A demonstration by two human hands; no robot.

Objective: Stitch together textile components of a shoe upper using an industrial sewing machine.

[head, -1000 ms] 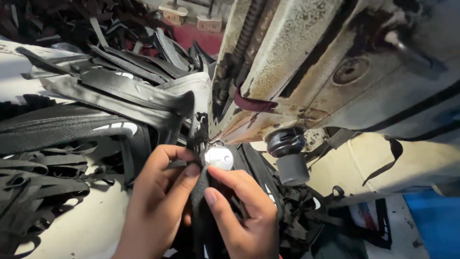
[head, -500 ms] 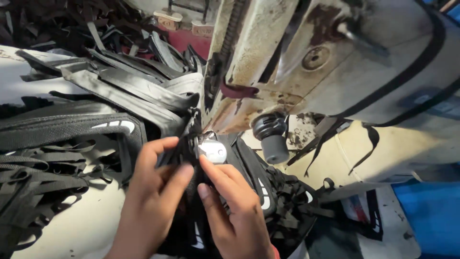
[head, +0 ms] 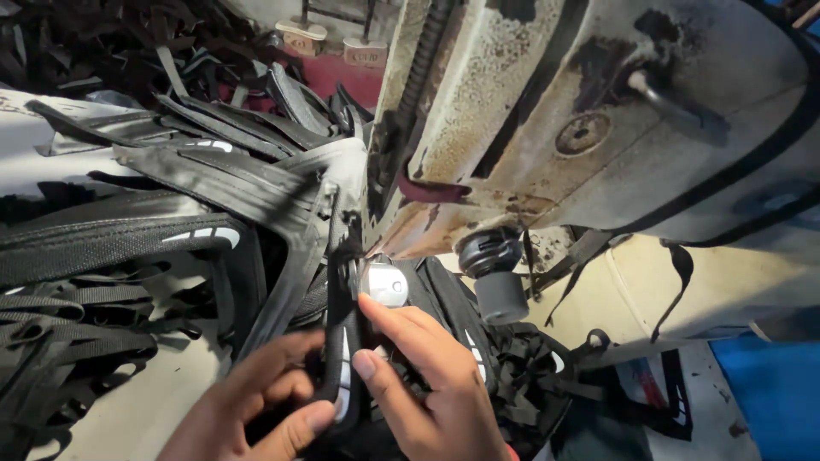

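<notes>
My left hand point(head: 260, 401) pinches a narrow black strap piece point(head: 342, 337) that runs up toward the foot of a worn, rust-spotted sewing machine point(head: 555, 111). My right hand point(head: 427, 380) presses its fingers on the same black piece just below a small bright metal part point(head: 384, 283) at the needle area. Both hands are at the lower middle of the view, side by side and touching the strap.
Piles of black straps and cut pieces point(head: 128, 248) cover the table to the left and back. A black knob point(head: 495, 269) hangs under the machine arm. More black scraps point(head: 547, 384) lie right of my hands, and a blue surface point(head: 769, 393) shows at the lower right.
The view has drifted left and nearer the machine. My hands have slid lower in the frame while staying on the strap under the machine's foot.
</notes>
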